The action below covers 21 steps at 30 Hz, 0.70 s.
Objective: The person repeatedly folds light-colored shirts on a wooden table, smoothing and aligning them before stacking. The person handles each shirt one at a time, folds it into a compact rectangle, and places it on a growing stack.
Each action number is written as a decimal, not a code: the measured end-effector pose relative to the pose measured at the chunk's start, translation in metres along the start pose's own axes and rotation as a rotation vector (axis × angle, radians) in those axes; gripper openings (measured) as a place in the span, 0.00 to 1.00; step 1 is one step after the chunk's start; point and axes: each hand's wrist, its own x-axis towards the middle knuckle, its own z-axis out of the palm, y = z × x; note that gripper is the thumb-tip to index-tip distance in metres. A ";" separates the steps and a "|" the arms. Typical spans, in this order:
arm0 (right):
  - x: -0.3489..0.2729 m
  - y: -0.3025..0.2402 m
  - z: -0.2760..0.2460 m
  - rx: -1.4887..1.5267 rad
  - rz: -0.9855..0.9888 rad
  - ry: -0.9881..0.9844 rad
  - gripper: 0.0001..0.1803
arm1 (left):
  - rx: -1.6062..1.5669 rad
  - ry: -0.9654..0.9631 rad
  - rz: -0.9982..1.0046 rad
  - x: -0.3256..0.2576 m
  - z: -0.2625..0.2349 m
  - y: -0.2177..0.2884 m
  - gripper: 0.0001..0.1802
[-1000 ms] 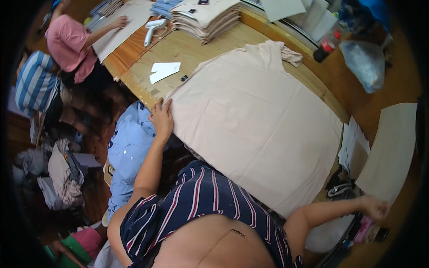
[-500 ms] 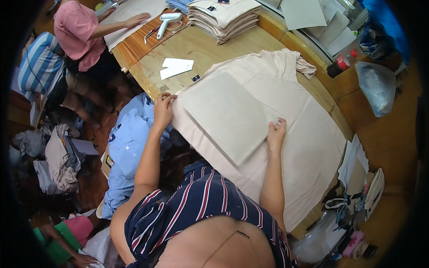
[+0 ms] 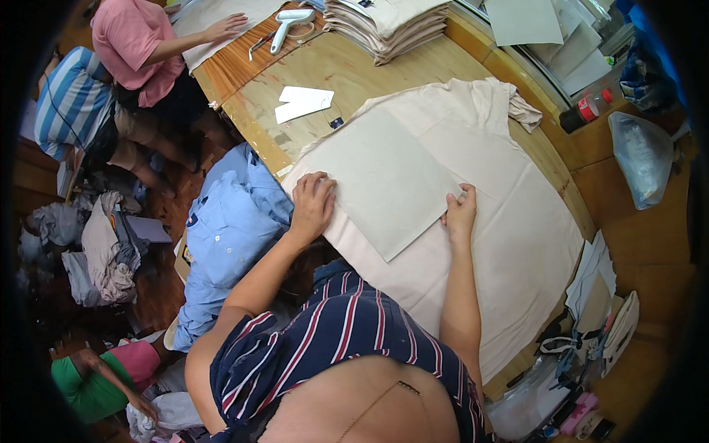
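Note:
A pale beige shirt (image 3: 509, 266) lies spread over the wooden table, its bunched collar (image 3: 523, 111) toward the far right. On top of it rests a grey cardboard sheet (image 3: 391, 184), roughly rectangular. My right hand (image 3: 461, 210) pinches the cardboard at its right corner, thumb and fingers closed. At the opposite side, my left hand (image 3: 313, 204) lies on the shirt fabric beside the cardboard's left edge, its fingers bent a little and apart. Whether the left fingertips touch the cardboard is hard to make out.
Folded beige shirts (image 3: 388, 29) are stacked at the back, near a white tagging tool (image 3: 288, 28) and white card strips (image 3: 303, 103). Blue shirts (image 3: 233, 229) hang at the table's left. A bottle (image 3: 586, 111) stands far right. Other people (image 3: 140, 52) are at the left.
My left hand has moved from the shirt's left edge inward to beside the cardboard. The cardboard now lies flatter, with my right hand still at its corner. The whole view has shifted slightly.

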 end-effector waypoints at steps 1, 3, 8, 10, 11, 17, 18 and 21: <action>0.002 -0.001 0.002 -0.017 -0.008 -0.002 0.12 | -0.004 0.010 0.002 0.000 0.000 0.000 0.14; 0.005 -0.002 0.006 -0.047 -0.026 -0.008 0.12 | 0.000 0.020 0.003 0.001 0.000 -0.001 0.14; 0.007 -0.001 0.008 -0.060 -0.030 -0.003 0.12 | 0.018 -0.002 0.014 0.001 0.002 0.000 0.14; 0.007 -0.001 0.008 -0.073 -0.020 0.002 0.13 | 0.008 -0.018 -0.003 0.003 0.002 0.000 0.14; 0.007 -0.002 0.007 -0.080 -0.015 0.007 0.13 | 0.005 -0.026 -0.003 0.004 0.002 0.001 0.14; 0.026 -0.009 -0.052 -0.186 -0.115 0.056 0.16 | 0.197 -0.061 -0.014 0.020 -0.004 0.008 0.09; 0.044 0.007 -0.089 -0.263 -0.243 0.185 0.16 | 0.262 0.007 0.001 0.033 -0.004 0.014 0.07; 0.074 0.042 -0.223 -0.513 -0.221 0.670 0.13 | 0.075 0.010 0.061 0.099 0.028 0.010 0.07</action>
